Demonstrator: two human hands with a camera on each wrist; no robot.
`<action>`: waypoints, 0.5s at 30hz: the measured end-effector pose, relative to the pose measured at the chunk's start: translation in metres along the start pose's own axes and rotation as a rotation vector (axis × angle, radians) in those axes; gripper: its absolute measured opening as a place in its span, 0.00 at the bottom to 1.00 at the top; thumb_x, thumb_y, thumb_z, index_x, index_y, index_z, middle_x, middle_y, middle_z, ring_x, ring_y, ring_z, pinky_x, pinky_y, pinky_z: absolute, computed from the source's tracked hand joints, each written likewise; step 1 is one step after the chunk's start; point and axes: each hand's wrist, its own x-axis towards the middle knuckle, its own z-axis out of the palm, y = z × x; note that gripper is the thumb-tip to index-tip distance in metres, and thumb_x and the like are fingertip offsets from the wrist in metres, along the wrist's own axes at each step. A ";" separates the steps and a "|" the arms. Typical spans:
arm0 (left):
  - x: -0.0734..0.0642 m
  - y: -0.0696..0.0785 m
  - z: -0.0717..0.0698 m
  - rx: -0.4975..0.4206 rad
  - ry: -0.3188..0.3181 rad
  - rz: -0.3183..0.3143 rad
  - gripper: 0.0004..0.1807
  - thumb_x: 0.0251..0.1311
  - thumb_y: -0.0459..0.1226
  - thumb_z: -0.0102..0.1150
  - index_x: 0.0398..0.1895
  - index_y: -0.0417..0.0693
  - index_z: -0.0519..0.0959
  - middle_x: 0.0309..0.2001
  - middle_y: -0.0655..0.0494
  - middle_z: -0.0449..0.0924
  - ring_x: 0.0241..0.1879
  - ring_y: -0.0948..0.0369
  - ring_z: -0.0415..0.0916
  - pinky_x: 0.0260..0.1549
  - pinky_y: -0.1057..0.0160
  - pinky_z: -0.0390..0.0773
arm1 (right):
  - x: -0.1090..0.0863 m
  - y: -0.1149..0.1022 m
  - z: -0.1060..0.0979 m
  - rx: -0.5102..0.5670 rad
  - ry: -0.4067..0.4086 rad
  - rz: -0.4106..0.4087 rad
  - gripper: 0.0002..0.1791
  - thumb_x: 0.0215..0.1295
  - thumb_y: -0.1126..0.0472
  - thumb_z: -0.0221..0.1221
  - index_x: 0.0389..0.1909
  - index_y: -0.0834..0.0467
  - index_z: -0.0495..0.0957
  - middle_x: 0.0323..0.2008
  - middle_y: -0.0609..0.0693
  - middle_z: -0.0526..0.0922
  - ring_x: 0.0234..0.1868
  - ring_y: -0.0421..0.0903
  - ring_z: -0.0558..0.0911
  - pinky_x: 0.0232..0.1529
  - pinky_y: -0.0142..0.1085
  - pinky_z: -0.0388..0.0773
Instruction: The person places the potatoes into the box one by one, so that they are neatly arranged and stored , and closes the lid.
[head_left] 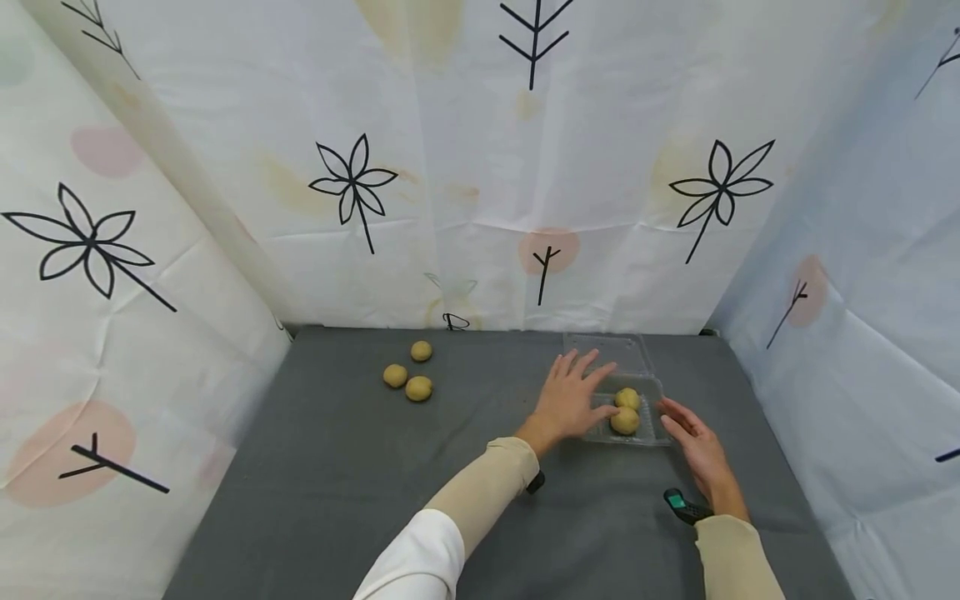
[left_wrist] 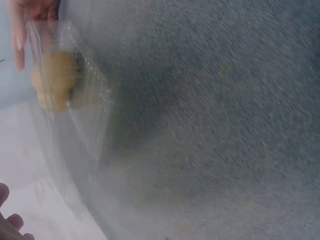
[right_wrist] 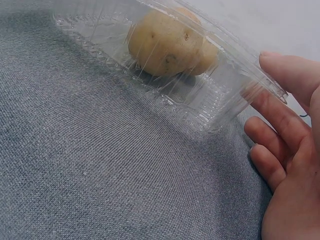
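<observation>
A clear plastic container (head_left: pixel 630 442) lies with its lid (head_left: pixel 611 354) folded open toward the back. Two potatoes (head_left: pixel 625 421) sit inside it, one behind the other. My left hand (head_left: pixel 568 402) hovers over the container's left side, fingers spread and nothing held; its thumb reaches near the front potato. In the left wrist view only some fingertips of that hand show at the lower left corner. At the right end, my right hand (right_wrist: pixel 295 145) holds the container's rim, with the thumb above it and the index finger below, against the wall.
Three more potatoes (head_left: pixel 418 388) lie grouped on the grey cloth-covered table (head_left: pixel 337 500), toward the back left. White patterned curtains (head_left: pixel 450 167) close in the table's back and both sides. The left wrist view is blurred.
</observation>
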 end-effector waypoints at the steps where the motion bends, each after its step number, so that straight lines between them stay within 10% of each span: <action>1: 0.000 -0.002 0.000 0.006 0.004 -0.005 0.42 0.66 0.70 0.49 0.81 0.77 0.50 0.83 0.65 0.46 0.83 0.54 0.46 0.82 0.49 0.49 | 0.000 0.000 0.000 0.005 -0.001 0.000 0.39 0.76 0.37 0.51 0.81 0.49 0.55 0.77 0.41 0.65 0.56 0.14 0.61 0.78 0.62 0.52; 15: -0.009 -0.025 0.001 -0.003 0.016 -0.076 0.42 0.67 0.72 0.42 0.82 0.79 0.46 0.84 0.64 0.39 0.84 0.51 0.36 0.82 0.45 0.40 | 0.001 -0.001 -0.002 0.000 -0.013 0.006 0.40 0.75 0.37 0.51 0.81 0.49 0.55 0.79 0.46 0.63 0.58 0.16 0.61 0.78 0.62 0.52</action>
